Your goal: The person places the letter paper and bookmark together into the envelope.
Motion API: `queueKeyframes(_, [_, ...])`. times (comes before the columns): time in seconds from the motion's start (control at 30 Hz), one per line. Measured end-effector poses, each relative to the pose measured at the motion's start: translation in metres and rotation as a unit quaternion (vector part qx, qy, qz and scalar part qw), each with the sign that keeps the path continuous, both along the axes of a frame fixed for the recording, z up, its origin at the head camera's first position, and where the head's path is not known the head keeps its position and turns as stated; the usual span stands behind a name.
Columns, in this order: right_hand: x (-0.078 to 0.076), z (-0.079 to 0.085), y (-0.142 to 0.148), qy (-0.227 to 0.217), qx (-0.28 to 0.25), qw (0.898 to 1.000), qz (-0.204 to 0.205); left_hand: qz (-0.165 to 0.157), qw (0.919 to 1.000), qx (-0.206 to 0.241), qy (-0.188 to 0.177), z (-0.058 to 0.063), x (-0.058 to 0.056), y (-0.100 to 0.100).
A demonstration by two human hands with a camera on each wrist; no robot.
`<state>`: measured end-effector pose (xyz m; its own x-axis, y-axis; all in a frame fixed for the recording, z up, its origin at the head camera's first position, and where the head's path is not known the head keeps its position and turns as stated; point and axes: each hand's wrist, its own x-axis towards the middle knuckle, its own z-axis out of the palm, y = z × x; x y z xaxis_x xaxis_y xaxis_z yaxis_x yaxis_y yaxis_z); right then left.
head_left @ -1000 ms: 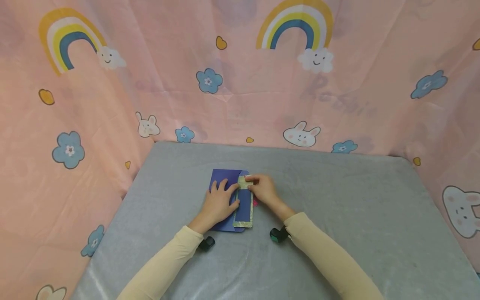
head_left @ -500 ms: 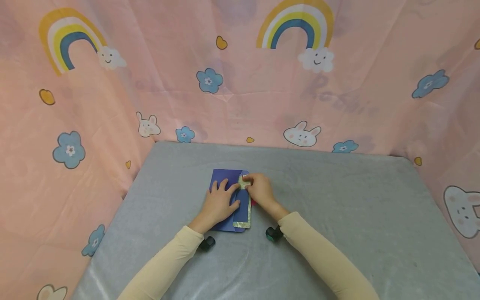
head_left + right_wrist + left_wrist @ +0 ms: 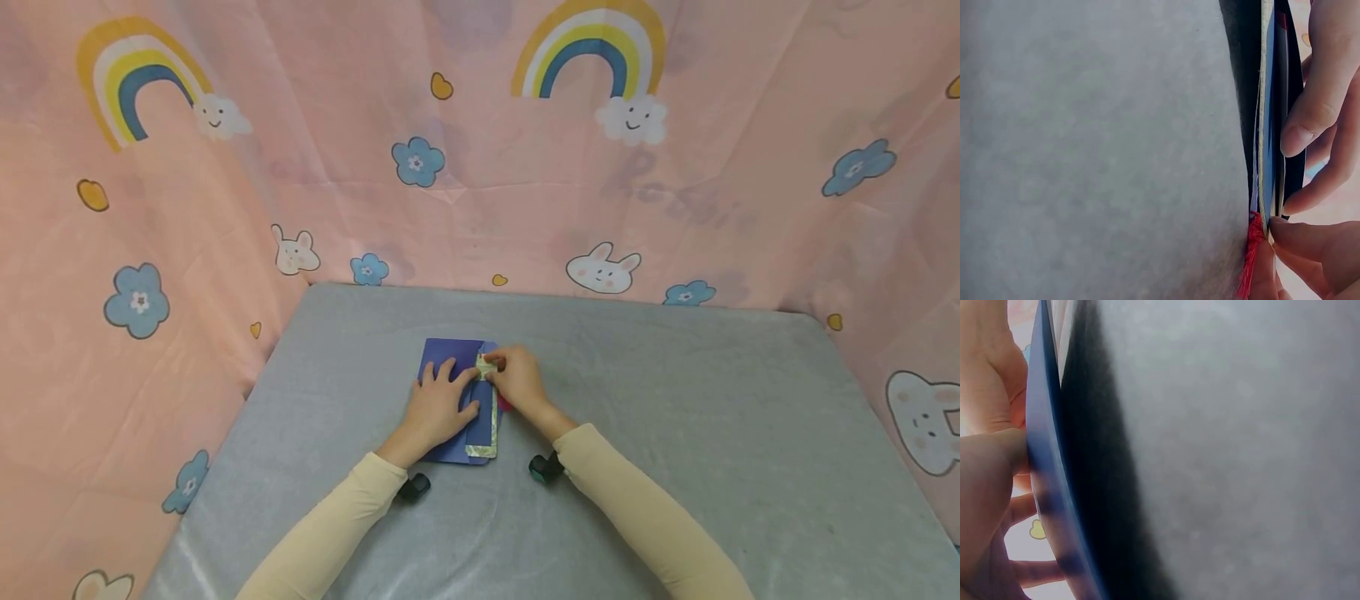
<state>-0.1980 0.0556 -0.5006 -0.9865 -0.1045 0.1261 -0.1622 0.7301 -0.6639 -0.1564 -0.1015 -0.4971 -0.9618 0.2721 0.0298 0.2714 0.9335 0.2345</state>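
Note:
A flat blue folder (image 3: 453, 349) lies on the table, with a paler strip along its right side. My left hand (image 3: 433, 412) rests spread over its middle, fingers straight and apart. At the folder's right side is a long blue bookmark (image 3: 481, 417) with a pale patterned border. Its left border is out of sight at the folder's edge. My right hand (image 3: 519, 382) pinches the bookmark's upper right edge between thumb and fingers. A red tassel (image 3: 1252, 253) hangs by those fingers in the right wrist view; in the head view only a bit shows.
The grey cloth-covered table (image 3: 675, 433) spreads round the folder on all sides. A pink curtain (image 3: 480, 208) with rainbows, rabbits and flowers stands behind and beside it. Black wrist cameras (image 3: 545, 467) sit under both wrists, close to the table.
My right hand has slid the bookmark a little to the left; its left patterned border has gone from view at the folder. The left hand has stayed in place.

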Motion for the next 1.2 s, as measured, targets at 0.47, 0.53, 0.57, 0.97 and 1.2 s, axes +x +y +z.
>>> queueKeyframes(0.47, [-0.002, 0.002, 0.029, -0.048, -0.098, 0.993, 0.052, -0.001, 1.0000, 0.000, 0.002, -0.003, -0.002, 0.001])
queueKeyframes(0.53, [-0.002, 0.002, 0.036, -0.038, -0.084, 0.993, 0.067, 0.000, 1.0000, -0.001, -0.001, -0.003, -0.002, 0.001])
queueKeyframes(0.57, [-0.002, 0.001, 0.039, -0.034, -0.075, 0.994, 0.074, 0.000, 1.0000, 0.000, -0.001, -0.003, -0.002, 0.001])
queueKeyframes(0.97, [0.004, -0.002, 0.053, -0.035, 0.011, 0.990, 0.134, 0.002, 1.0000, 0.001, 0.001, -0.002, -0.001, 0.001])
queueKeyframes(1.2, [0.006, -0.003, 0.054, -0.043, 0.024, 0.988, 0.145, -0.001, 1.0000, 0.001, 0.007, -0.001, 0.000, 0.001])
